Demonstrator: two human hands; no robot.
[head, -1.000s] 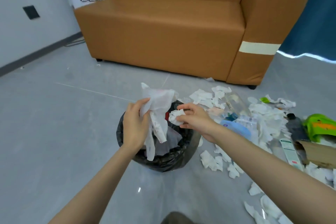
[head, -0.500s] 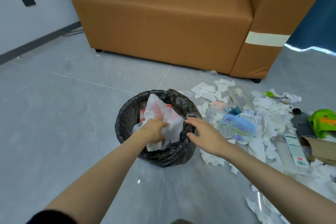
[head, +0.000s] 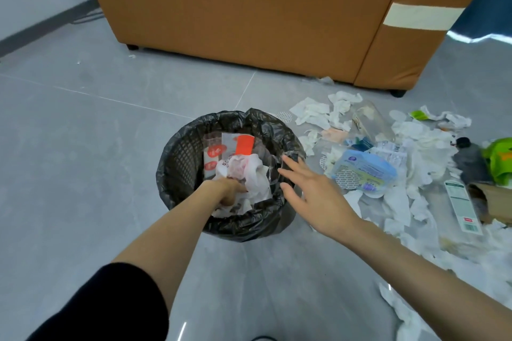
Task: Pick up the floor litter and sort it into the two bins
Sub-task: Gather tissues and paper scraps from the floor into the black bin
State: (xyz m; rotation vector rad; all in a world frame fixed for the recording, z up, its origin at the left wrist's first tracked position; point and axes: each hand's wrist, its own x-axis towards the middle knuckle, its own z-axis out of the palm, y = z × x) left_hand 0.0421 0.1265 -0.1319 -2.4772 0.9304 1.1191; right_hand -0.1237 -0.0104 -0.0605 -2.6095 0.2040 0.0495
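A round mesh bin (head: 177,152) lined with a black bag stands on the grey floor. Inside it lie a red-and-white packet (head: 243,145) and a wad of white tissue (head: 257,177). My left hand (head: 225,191) is down inside the bin, its fingers curled into that tissue. My right hand (head: 313,191) hovers over the bin's right rim with fingers spread and holds nothing. To the right, litter covers the floor: torn white tissues (head: 313,111), a blue plastic pack (head: 365,169), a clear bottle (head: 371,119) and a dark bottle (head: 471,160). Only one bin is in view.
A tan sofa (head: 249,8) stands behind the bin. At the right edge lie a green packet (head: 498,158), brown cardboard (head: 496,202) and a labelled transparent bottle (head: 462,207). Bare grey floor spreads to the left of the bin.
My left hand has carried the white tissue from above the bin down into it. My right hand let go of its small tissue piece and opened beside the rim.
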